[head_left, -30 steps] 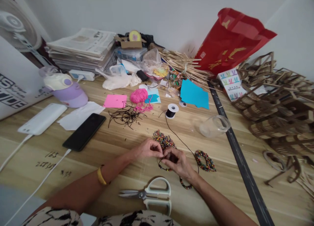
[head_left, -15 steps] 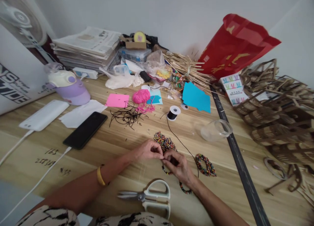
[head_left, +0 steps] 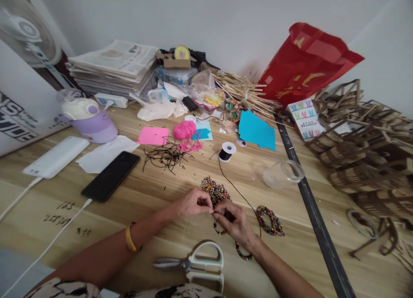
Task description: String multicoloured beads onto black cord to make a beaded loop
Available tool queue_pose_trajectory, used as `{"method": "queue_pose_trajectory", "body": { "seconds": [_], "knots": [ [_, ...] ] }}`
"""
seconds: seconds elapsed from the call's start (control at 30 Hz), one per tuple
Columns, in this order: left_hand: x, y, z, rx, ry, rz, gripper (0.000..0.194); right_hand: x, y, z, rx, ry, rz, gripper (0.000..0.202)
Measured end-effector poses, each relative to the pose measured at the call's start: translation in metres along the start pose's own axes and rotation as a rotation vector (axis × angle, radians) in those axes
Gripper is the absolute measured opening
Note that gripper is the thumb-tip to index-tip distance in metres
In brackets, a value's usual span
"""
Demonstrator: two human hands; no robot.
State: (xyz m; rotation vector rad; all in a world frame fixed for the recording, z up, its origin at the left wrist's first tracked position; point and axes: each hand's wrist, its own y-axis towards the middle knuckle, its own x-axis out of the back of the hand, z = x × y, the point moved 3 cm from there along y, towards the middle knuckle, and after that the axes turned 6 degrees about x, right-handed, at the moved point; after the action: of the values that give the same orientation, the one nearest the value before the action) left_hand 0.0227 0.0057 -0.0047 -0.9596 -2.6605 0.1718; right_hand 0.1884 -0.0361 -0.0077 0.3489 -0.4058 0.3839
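My left hand and my right hand meet fingertip to fingertip in the middle of the table, both pinched. What lies between the fingertips is too small to make out. A string of multicoloured beads hangs below and passes behind my right hand. Black cord runs from a white spool down to my right hand. Just behind the hands lies a pile of loose beads. To the right rests a coil of strung beads. White-handled scissors lie in front.
A phone, a power bank and a purple cup are on the left. Black cord scraps and pink yarn lie farther back. At the right are a glass jar and woven pieces.
The camera view has shifted slightly. Both hands keep almost the same pinched pose, with their fingertips together.
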Motion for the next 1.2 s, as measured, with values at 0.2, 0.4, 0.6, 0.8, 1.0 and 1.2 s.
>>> {"method": "queue_pose_trajectory", "body": {
  "seconds": [0.2,0.4,0.6,0.8,1.0,1.2],
  "knots": [
    [-0.001,0.0,0.004,-0.021,-0.031,-0.032,0.011,0.001,0.002,0.001,0.03,-0.004,0.017,0.016],
    [0.007,0.0,-0.002,0.032,-0.037,-0.077,0.013,0.003,0.003,0.001,0.05,0.016,0.036,0.015],
    [0.029,-0.004,-0.014,-0.003,0.037,-0.333,0.013,0.004,0.005,0.0,0.082,0.034,0.033,0.013],
    [0.028,-0.003,-0.009,-0.093,0.246,-0.379,0.009,0.003,0.004,-0.003,0.049,0.026,0.014,0.013],
    [0.022,-0.002,-0.002,-0.166,0.486,-0.347,0.009,0.003,0.004,0.0,0.035,0.024,0.016,0.015],
    [0.015,-0.004,0.003,-0.212,0.714,-0.301,0.009,0.003,0.005,0.003,0.016,0.036,0.004,0.017]
  ]
}}
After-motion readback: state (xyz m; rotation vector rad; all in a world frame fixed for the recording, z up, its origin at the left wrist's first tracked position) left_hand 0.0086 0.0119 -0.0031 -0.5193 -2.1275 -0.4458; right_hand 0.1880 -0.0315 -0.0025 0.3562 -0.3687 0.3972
